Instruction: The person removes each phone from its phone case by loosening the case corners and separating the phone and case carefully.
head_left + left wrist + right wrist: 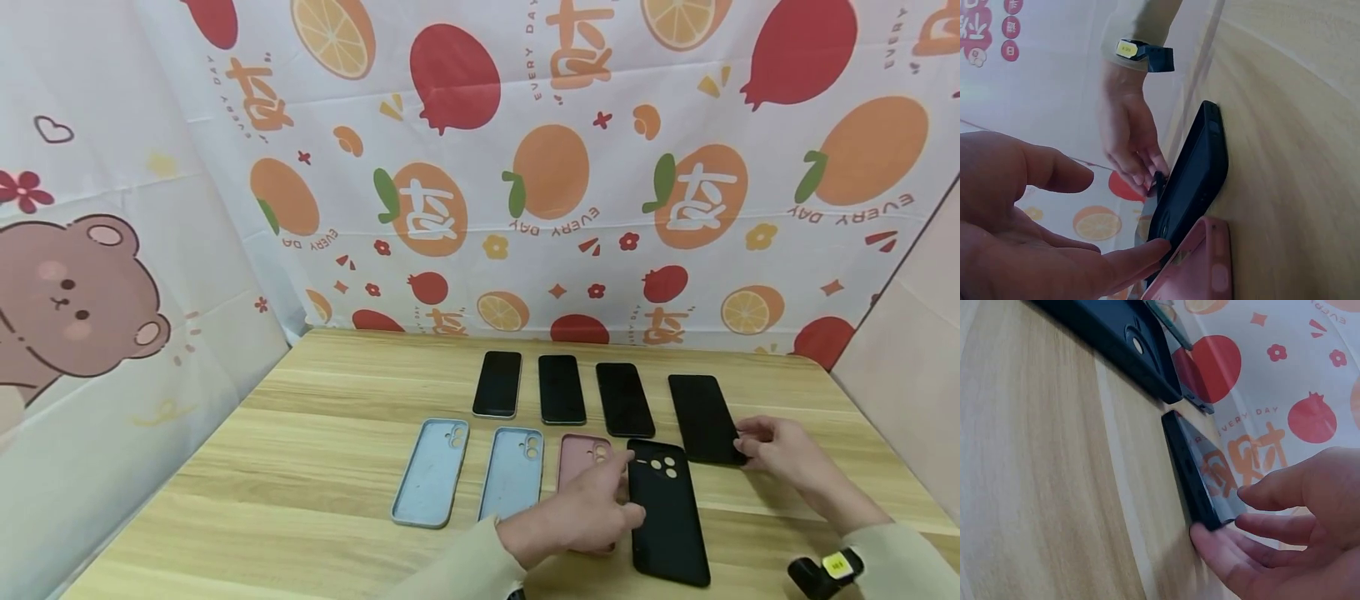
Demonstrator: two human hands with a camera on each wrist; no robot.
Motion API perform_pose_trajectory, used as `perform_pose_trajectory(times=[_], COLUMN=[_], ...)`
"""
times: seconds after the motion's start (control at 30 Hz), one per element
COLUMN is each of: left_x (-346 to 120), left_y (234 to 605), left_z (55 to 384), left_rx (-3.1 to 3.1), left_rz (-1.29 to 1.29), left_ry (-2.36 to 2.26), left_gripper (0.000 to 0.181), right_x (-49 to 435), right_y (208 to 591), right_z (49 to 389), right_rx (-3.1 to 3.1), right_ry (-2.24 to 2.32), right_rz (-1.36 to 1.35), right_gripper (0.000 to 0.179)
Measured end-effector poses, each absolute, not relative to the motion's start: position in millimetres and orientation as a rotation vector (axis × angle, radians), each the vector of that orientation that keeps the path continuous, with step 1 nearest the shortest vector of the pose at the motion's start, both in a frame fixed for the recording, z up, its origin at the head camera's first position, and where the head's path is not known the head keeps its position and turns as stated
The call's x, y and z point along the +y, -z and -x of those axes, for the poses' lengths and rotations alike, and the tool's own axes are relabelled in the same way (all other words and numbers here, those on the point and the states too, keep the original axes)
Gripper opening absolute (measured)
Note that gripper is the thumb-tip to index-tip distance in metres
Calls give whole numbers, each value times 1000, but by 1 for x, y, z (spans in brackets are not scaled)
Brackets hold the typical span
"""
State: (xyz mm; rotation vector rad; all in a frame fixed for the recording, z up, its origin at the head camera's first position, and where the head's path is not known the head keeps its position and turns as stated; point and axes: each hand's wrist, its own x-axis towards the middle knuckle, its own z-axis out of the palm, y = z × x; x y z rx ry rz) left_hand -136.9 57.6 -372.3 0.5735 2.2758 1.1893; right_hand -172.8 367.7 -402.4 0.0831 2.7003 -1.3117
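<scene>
My left hand (577,510) reaches across the pink phone case (574,454), its index fingertip right at the upper left corner of the black phone case (667,525). In the left wrist view, its thumb stands apart from the outstretched fingers (1135,259). The black case lies hollow side up, camera holes at its far end. My right hand (791,454) pinches the right edge of the rightmost black phone (703,415) near its lower corner. Thumb and fingers straddle that edge in the right wrist view. Part of the pink case is hidden beneath my left hand.
Further left on the wooden table (262,475) lie two light blue phone cases (431,475). Three more dark-screened phones stretch along the back: one at left (498,383), one central (562,389), one at right (625,398). A fruit-patterned cloth (480,267) hangs behind the table.
</scene>
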Motion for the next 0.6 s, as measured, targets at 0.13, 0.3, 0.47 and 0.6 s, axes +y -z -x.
perform_pose_trajectory(times=[0.13, 0.3, 0.47, 0.6], left_x=[48, 34, 21, 6], left_y=[371, 369, 367, 366], left_z=[138, 141, 144, 149], left_rx=[2250, 2163, 2203, 2284], left_rz=[-623, -652, -656, -652], left_ry=[-1249, -1403, -1457, -1441], left_gripper=[65, 61, 56, 54], right_x=[367, 364, 362, 362], right_y=[400, 394, 393, 398], right_z=[170, 169, 168, 163], right_rx=[2719, 2765, 2846, 2908], right_ry=[1247, 1125, 1024, 1019], right_rz=[-85, -23, 26, 83], right_gripper=[47, 53, 54, 51])
